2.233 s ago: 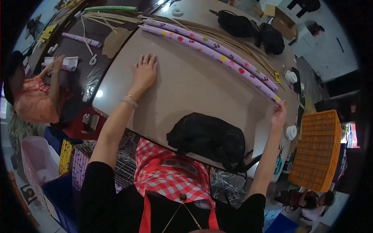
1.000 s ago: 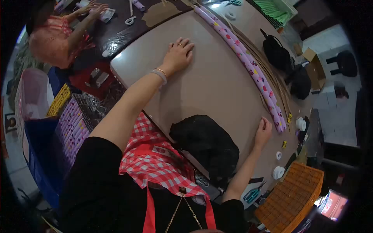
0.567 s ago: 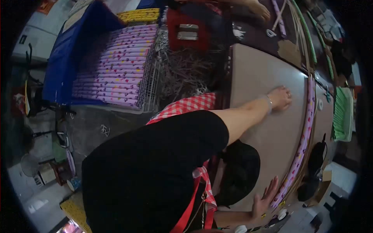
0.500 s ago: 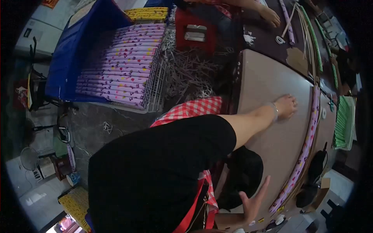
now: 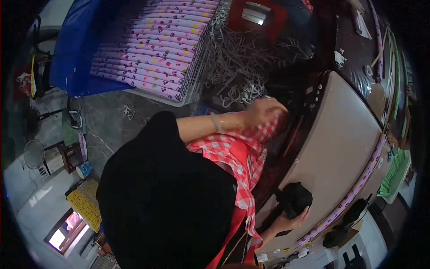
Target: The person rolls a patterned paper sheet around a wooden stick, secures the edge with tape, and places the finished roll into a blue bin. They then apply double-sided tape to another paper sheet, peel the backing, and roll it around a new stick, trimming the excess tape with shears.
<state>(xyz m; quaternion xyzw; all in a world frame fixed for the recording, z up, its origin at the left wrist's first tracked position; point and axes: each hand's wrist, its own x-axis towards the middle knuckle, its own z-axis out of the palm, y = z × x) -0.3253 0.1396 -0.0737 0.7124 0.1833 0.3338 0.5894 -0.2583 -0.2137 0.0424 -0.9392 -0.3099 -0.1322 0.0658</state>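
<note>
My left hand (image 5: 268, 112) is smeared by motion over the red and white checkered apron (image 5: 244, 179), beside the table's dark side; whether it holds anything cannot be made out. A light band circles that wrist. At the table's near edge, my right hand (image 5: 293, 220) has its fingers wrapped round the lower side of a black, soft-looking object (image 5: 296, 199). A long pink patterned strip (image 5: 349, 199) runs along the far side of the beige tabletop (image 5: 338, 134).
A blue crate (image 5: 67, 54) stands beside stacked pink patterned rolls (image 5: 156, 49). Pale scraps (image 5: 242, 54) lie heaped near a red stool (image 5: 235, 20). Green strips fill a tray (image 5: 394, 177) at the right. Another person's hand (image 5: 357, 5) shows at the top right.
My left hand has left the tabletop and come back toward the apron. My right hand, open before, has closed round the black object. The view has shifted.
</note>
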